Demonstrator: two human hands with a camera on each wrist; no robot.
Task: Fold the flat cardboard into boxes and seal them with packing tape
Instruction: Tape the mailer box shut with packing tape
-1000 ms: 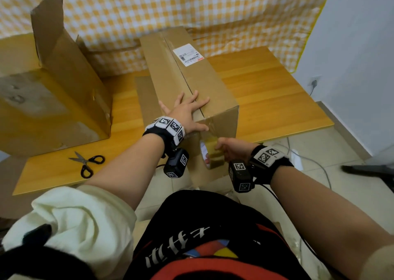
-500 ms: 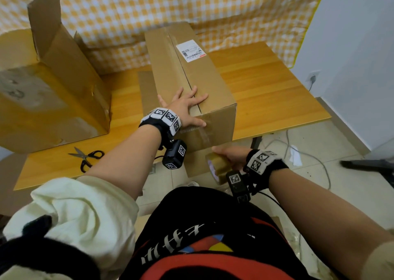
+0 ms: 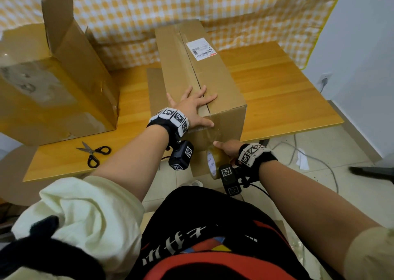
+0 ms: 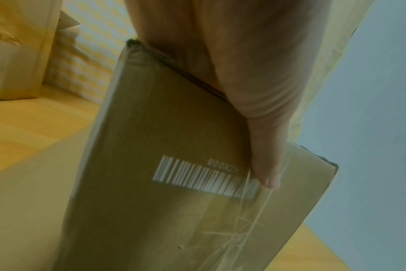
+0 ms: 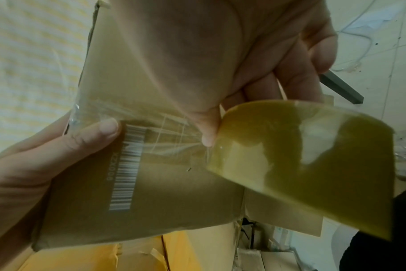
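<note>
A long closed cardboard box (image 3: 191, 71) with a white shipping label lies on the wooden table (image 3: 277, 92), its near end overhanging the front edge. My left hand (image 3: 191, 105) lies flat on the box's top with fingers spread, and its thumb (image 4: 267, 176) presses clear tape onto the near end face beside a printed barcode (image 4: 202, 179). My right hand (image 3: 226, 149) grips a roll of yellowish packing tape (image 3: 214, 162) just below that face. A stretch of clear tape (image 5: 151, 132) runs from the roll (image 5: 301, 165) up to the box (image 5: 151, 183).
A large open cardboard box (image 3: 53, 88) stands on the table's left side with one flap up. Black-handled scissors (image 3: 93, 154) lie near the front edge. Flat cardboard (image 3: 155, 92) lies under the long box. Cables (image 3: 315, 158) trail over the tiled floor at right.
My right hand has drawn the tape roll down and away from the box's end face, pulling out more tape. My left hand has stayed flat on the box top.
</note>
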